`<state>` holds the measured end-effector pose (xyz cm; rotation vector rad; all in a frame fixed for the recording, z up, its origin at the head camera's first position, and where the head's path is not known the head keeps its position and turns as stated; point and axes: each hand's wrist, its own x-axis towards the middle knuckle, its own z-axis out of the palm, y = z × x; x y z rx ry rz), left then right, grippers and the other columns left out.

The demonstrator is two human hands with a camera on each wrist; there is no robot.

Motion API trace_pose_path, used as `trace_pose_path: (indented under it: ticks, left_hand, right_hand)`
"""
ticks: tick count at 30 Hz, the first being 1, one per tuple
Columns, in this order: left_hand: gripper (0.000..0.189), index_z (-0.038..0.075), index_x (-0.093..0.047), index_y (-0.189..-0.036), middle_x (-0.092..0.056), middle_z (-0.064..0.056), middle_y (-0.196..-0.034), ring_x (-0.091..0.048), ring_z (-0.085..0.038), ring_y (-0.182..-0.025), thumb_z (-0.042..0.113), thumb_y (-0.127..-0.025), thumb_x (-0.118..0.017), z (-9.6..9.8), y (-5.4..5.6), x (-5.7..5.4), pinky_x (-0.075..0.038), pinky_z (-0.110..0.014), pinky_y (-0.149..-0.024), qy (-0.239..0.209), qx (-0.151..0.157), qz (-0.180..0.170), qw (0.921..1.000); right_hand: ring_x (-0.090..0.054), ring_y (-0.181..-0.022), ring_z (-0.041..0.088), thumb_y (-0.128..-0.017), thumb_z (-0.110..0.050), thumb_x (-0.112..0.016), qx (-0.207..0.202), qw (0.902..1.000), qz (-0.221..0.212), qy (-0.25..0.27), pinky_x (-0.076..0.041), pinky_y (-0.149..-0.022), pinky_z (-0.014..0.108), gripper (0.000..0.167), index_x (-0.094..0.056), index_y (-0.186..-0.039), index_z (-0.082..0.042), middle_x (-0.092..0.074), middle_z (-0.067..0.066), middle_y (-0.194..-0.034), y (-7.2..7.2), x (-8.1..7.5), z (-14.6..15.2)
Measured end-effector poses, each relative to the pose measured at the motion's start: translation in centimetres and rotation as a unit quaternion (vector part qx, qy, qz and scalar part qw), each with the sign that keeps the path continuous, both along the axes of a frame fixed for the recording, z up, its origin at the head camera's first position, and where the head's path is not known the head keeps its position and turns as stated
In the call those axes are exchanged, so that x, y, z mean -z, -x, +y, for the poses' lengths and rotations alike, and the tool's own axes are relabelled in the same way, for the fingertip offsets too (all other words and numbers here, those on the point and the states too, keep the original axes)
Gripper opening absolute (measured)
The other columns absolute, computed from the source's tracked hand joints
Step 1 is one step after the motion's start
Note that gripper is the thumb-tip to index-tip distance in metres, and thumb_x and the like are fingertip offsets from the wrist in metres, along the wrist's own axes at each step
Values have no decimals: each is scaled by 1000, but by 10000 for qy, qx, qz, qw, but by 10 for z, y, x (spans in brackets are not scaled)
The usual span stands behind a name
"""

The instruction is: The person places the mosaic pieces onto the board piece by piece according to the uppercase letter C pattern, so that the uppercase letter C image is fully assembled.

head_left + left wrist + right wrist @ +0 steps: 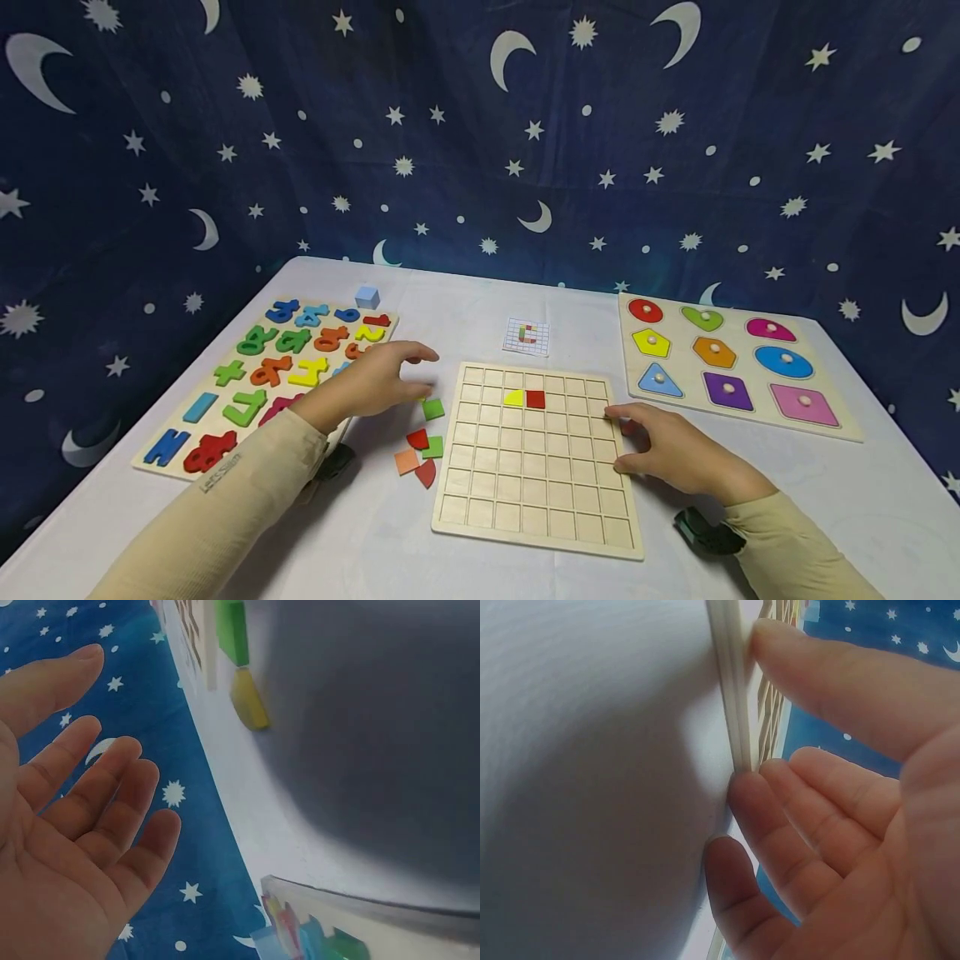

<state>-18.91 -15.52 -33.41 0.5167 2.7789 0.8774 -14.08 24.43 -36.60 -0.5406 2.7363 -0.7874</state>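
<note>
A wooden grid board [517, 471] lies in the middle of the table with a yellow quarter-round tile [514, 398] and a red square tile [536, 400] side by side in its upper cells. My left hand [372, 379] hovers empty, fingers apart, left of the board. Close to it are a green square tile [433, 408] and a yellow tile [249, 701], the latter mostly hidden in the head view. Below lie a red tile [417, 439], another green square [432, 447], an orange square [407, 461] and a red quarter-round [426, 473]. My right hand [670, 450] rests relaxed fingertips at the board's right edge.
A letter-and-number puzzle [177, 472] is partly under the left forearm, with a blue cube [367, 297] behind it. A small pattern card [527, 336] lies beyond the grid board. At the right is a knobbed shape puzzle [678, 392].
</note>
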Motion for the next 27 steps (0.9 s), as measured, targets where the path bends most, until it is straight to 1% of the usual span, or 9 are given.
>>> trace_pose_path:
  ticks: [7,14,20,27]
  left_hand:
    - [45,6,-63,-132,-62,-13,-130,-55,-32,-121,18,-90,-75,-5,-3,4,-45,-50,-101,83,-125,-54,9999]
    - [42,8,-66,-128,-63,-11,-129,-55,-32,-122,15,-88,-78,-10,-4,10,-44,-50,-102,159,-270,-178,9994]
    - [42,8,-67,-127,-63,-11,-129,-56,-31,-121,13,-87,-79,-11,-3,17,-44,-49,-102,234,-228,-124,9994]
    - [42,8,-67,-127,-65,-7,-123,-60,-25,-110,10,-87,-77,-9,0,22,-48,-44,-97,243,-151,-192,9994]
  right_hand:
    - [-55,-117,31,-82,-24,-83,206,9996,-185,-49,-40,-103,57,67,-55,-140,-5,-57,13,-134,1,0,-2]
    - [-56,-116,32,-82,-25,-84,89,9999,-123,-23,-41,-101,58,68,-54,-139,-4,-58,13,-133,2,1,0]
    - [-56,-115,31,-82,-26,-84,41,10000,-82,-22,-42,-101,57,68,-55,-139,-3,-58,13,-132,1,2,0]
    - [-56,-115,31,-82,-26,-84,53,10000,-57,-14,-41,-101,57,68,-55,-139,-4,-59,13,-132,1,1,0]
